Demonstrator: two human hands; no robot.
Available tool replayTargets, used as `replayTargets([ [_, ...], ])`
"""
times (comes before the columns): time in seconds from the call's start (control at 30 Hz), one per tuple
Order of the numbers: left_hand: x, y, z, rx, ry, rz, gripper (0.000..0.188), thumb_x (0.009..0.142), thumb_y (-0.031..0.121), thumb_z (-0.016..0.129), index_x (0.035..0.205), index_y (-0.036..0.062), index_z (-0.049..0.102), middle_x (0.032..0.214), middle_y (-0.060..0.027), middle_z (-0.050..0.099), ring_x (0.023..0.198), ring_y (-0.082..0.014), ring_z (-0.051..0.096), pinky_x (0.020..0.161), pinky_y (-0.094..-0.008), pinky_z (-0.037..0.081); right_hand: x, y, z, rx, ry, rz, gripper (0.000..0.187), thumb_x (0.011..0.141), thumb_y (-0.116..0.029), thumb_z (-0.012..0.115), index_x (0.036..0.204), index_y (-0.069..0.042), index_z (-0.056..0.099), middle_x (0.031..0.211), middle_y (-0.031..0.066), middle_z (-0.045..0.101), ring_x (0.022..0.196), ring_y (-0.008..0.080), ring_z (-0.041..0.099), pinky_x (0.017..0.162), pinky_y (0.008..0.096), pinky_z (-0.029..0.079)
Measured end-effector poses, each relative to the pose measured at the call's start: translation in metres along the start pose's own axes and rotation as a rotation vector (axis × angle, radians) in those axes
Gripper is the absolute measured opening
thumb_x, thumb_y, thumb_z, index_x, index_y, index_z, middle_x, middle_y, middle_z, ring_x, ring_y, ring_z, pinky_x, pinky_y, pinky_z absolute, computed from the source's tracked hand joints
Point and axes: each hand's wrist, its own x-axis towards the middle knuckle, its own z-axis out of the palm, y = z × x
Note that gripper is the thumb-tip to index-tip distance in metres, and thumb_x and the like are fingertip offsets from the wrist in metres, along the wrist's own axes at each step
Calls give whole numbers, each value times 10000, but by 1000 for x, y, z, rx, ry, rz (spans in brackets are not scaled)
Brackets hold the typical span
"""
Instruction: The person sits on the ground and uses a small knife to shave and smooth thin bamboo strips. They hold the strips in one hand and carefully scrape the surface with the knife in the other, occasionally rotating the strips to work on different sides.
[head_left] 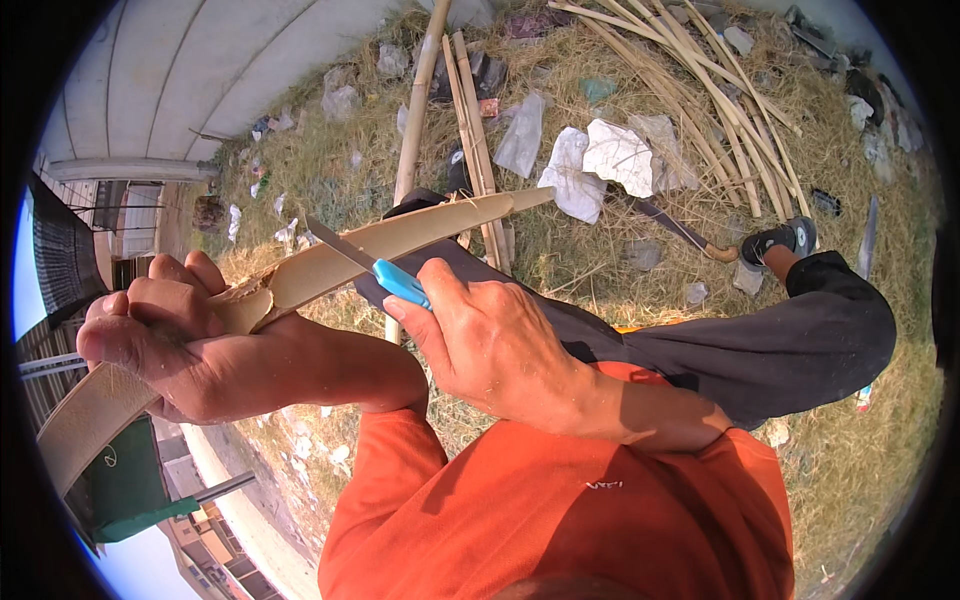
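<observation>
My left hand (180, 345) is closed around a long split bamboo strip (400, 238), which slants from the lower left up to the middle of the view. Just beyond my fingers the strip has a rough, splintered joint. My right hand (500, 345) grips a knife with a light blue handle (402, 284). Its narrow blade (340, 243) points up and left, lying over or against the pale inner face of the strip. Whether the edge touches the bamboo I cannot tell. Most of the knife's handle is hidden inside my right fist.
A bamboo pole (418, 120) and a split length (475, 140) lie ahead. Several thin strips (735, 110) are heaped at the far right. A curved blade with a wooden handle (685, 228) rests on the grass near my shoe (775, 242). White scraps (617, 155) lie beside it. A pale wall (190, 70) stands far left.
</observation>
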Motion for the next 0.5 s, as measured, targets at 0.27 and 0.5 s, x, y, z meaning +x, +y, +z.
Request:
replayTargets([
  [0.27,-6,11,-1,-9,-83,-4,269,941,285,642,855,42,564,589,-2,438,537,-117,487,489,-220,430,-4,25,2,-106,69,3,267,946,-210,592,845,10,480,523,201,534,502,400,593,445,462,455],
  [0.5,3,1,8,-40,-66,1,258,943,254,644,857,26,561,575,3,434,540,-102,476,468,-212,400,-20,101,12,-328,110,192,320,965,-265,547,850,33,537,569,230,577,540,417,614,483,488,479],
])
